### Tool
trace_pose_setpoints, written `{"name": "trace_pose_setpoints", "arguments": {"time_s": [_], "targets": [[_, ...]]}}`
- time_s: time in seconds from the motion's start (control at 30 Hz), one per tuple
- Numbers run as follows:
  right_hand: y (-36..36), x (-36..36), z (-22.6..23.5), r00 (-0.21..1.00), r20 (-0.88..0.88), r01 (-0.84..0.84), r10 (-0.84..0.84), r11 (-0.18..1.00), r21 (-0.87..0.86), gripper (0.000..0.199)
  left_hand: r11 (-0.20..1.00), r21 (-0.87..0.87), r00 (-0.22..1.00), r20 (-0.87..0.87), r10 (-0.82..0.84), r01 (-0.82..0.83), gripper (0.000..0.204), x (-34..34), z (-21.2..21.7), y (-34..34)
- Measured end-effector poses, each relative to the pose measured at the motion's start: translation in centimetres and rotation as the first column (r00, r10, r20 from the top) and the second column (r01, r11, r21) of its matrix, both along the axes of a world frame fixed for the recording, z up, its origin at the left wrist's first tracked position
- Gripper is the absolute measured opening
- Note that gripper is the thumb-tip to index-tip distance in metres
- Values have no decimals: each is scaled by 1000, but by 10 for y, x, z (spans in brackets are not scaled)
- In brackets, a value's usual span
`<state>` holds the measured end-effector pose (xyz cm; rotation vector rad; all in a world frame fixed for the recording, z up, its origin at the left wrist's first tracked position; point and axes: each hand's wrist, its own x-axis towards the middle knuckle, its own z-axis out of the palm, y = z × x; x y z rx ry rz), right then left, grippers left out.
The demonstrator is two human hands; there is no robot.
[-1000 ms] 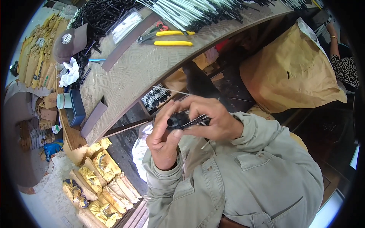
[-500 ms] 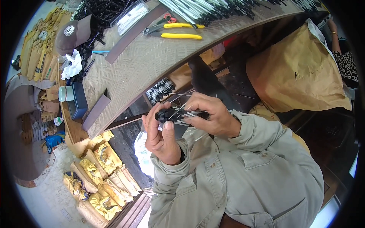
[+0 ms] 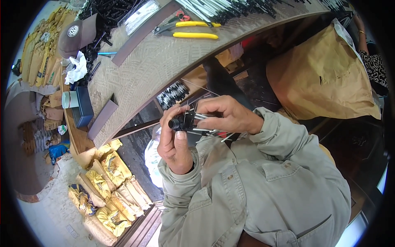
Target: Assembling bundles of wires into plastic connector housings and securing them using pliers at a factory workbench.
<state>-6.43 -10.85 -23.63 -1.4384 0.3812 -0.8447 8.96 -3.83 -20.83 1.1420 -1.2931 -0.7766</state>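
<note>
Held in front of my chest is a black part point(image 3: 187, 122) with a ribbed round end and a block-like middle. Several thin white and black rods point(image 3: 202, 131) stick out from it toward the right, with fine wires among them. My left hand point(image 3: 176, 154) is closed around the ribbed end, thumb below and fingers above. The fingers of my right hand point(image 3: 233, 116) are bent together at the white rods beside the block; its fingertips pinch them. Part of the assembly is hidden behind my fingers.
Yellow-handled pliers point(image 3: 195, 36) lie on the worktable point(image 3: 144, 82) near heaps of white and black rods point(image 3: 214, 10). A brown cap point(image 3: 76, 36) rests at the far left. Yellow wrapped bundles point(image 3: 109, 193) stand lower left. A big brown paper bag point(image 3: 325, 74) is at right, beside another person's arm point(image 3: 362, 41).
My right hand has drawn slightly to the right along the rods, so more of the black block and white rods shows. My left hand keeps its hold on the ribbed end.
</note>
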Motion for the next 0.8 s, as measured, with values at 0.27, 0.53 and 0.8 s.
{"name": "trace_pose_setpoints", "arguments": {"time_s": [0.27,0.53,0.8], "targets": [[18,12,2,908,32,395,-417,830,-392,27,980,17,966,-166,197,-197,39,-15,-10,2],[-10,1,-6,960,93,273,-264,808,-523,31,985,1,978,-117,172,-173,39,-8,-13,5],[0,2,-6,923,108,343,-370,662,-666,22,980,31,975,-97,199,-197,41,-15,-11,9]]}}
